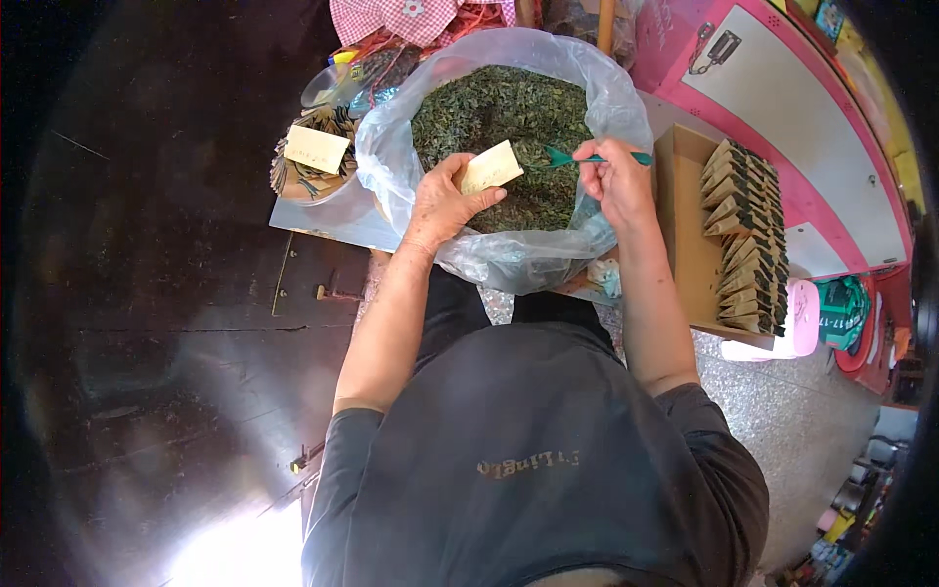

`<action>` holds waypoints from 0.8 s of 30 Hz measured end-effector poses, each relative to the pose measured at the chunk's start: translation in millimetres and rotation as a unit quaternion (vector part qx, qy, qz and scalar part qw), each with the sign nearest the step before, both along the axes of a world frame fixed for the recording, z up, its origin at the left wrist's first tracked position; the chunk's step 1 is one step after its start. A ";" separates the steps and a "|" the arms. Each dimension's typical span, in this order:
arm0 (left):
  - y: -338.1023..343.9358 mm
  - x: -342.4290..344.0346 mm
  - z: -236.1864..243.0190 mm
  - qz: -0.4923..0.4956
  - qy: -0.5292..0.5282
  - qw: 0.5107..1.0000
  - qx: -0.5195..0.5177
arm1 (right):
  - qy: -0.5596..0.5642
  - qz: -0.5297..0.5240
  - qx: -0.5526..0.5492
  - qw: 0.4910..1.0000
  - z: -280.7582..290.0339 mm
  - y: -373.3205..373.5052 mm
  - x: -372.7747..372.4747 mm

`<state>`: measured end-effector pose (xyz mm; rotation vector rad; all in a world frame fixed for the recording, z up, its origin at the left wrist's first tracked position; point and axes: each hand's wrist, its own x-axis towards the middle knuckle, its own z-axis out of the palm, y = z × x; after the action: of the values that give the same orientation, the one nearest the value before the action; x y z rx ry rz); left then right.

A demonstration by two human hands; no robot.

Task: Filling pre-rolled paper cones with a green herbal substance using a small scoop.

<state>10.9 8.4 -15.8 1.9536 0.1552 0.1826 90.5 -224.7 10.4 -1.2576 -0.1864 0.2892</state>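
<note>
My left hand [452,201] grips a small pale-yellow paper packet [492,163] over the left part of a large plastic-lined container [518,254] of dried dark-green leaves [489,103]. Across from it, my right hand [614,178] holds a slim green plastic tool [563,157], its forked-looking tip pointing left over the leaves. At the container's left, a clear tub [315,194] holds many upright brown packets [289,176], with a pale slip [318,147] on top.
An open cardboard box [690,205] at the right holds several rows of filled paper packets [748,245]. Behind stand a pink-and-white cabinet [773,108], a gingham cloth [391,15] and clutter. A dark wooden surface [176,293] spans the left; a pink container [797,318] sits low right.
</note>
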 end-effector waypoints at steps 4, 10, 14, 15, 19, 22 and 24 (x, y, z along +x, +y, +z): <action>0.5 2.9 -7.4 -0.001 -0.013 1.000 -0.004 | 0.001 0.025 0.011 1.000 -2.3 -1.0 2.2; -0.2 1.5 -2.6 -0.009 -0.006 1.000 0.010 | 0.008 0.062 -0.037 0.997 -5.9 7.7 4.4; 0.8 2.0 -6.4 -0.017 -0.003 1.000 0.008 | 0.009 0.082 -0.072 0.994 -0.5 20.6 4.9; 1.3 2.4 -8.2 -0.022 -0.004 1.000 -0.009 | -0.007 0.090 -0.099 0.991 3.2 25.2 4.1; 3.4 4.2 -13.2 -0.034 -0.012 0.998 -0.049 | -0.182 0.099 -0.199 0.958 15.3 45.4 -4.9; 3.5 1.8 -7.3 -0.035 -0.022 0.999 -0.013 | -0.357 0.092 -0.264 0.891 38.7 53.0 -21.2; 6.1 1.8 -6.8 -0.036 -0.020 0.999 -0.017 | -0.423 0.118 -0.305 0.845 51.4 54.3 -27.0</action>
<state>12.7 14.5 -22.6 1.9166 0.0614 0.1708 63.5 -170.4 61.8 -1.9465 -1.0877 -0.0335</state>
